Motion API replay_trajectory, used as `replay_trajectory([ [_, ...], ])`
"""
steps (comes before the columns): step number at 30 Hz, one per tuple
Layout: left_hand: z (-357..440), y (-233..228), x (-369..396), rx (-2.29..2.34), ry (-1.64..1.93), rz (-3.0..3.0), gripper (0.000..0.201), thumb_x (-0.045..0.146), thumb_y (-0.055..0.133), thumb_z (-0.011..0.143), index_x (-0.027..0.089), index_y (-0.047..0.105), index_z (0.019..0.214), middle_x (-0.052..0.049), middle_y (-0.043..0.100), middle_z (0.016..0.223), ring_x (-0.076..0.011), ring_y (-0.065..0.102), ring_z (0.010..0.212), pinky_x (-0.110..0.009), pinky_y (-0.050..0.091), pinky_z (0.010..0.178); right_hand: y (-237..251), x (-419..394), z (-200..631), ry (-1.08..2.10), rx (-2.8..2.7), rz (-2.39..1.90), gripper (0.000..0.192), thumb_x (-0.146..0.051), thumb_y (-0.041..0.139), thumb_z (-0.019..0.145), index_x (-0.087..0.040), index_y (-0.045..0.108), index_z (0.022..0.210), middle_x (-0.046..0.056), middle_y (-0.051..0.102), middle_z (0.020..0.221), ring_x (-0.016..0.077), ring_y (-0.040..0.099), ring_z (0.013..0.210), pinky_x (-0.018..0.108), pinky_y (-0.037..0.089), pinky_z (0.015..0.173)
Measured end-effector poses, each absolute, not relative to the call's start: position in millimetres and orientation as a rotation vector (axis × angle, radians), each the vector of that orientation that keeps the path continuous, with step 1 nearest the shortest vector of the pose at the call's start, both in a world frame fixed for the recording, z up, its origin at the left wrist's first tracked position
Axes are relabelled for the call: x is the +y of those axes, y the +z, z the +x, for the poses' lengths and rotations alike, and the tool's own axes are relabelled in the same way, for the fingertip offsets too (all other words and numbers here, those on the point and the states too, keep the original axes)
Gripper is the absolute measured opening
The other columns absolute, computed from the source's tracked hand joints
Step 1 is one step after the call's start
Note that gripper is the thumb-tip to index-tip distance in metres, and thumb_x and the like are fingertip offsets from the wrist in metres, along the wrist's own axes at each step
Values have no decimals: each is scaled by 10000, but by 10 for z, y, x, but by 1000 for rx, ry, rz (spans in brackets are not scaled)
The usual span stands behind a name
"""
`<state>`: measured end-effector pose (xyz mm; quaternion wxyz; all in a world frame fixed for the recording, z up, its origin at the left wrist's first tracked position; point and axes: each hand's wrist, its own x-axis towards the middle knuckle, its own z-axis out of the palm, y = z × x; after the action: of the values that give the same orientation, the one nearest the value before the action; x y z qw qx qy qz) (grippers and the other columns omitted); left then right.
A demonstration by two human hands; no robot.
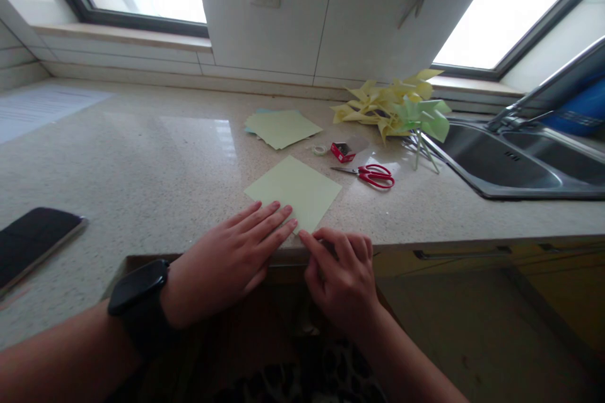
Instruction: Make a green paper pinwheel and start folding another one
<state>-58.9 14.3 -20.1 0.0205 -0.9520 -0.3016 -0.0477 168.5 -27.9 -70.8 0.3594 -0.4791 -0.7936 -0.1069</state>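
A pale green square sheet of paper lies flat on the speckled countertop, one corner toward me at the counter's front edge. My left hand, with a black watch on its wrist, lies flat with fingers spread beside that near corner, fingertips on the paper. My right hand is curled, its index finger pressing the paper's near corner. Neither hand grips anything.
Red-handled scissors, a small red box and a tape roll lie behind the sheet. A stack of paper and several paper pinwheels sit further back. A steel sink is at right, a dark phone at left.
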Motion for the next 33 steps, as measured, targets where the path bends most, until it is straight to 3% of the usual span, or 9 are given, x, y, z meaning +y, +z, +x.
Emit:
replay_trajectory([
  [10, -595, -221, 143, -946, -136, -2929, 725, 180, 540, 907, 173, 255, 1574, -86, 249, 1661, -265, 208, 1532, -460, 202, 1262, -677, -264, 1621, -320, -2054, -1333, 432, -182, 635, 874, -220, 657, 1304, 75, 676, 1066, 258, 540, 924, 462, 409, 834],
  [19, -583, -228, 141, -944, -129, -2921, 744, 176, 553, 898, 172, 247, 1576, -87, 232, 1666, -265, 198, 1534, -465, 210, 1260, -694, -328, 1653, -270, -2003, -1238, 359, -144, 639, 861, -209, 700, 1209, 62, 700, 1087, 250, 547, 935, 458, 423, 858],
  [33, -597, -227, 141, -941, -155, -2919, 709, 178, 567, 890, 164, 312, 1551, -86, 278, 1651, -270, 241, 1522, -465, 234, 1253, -642, -268, 1569, -341, -2056, -1390, 472, -208, 623, 874, -239, 640, 1345, 75, 655, 1035, 266, 519, 912, 465, 394, 826],
])
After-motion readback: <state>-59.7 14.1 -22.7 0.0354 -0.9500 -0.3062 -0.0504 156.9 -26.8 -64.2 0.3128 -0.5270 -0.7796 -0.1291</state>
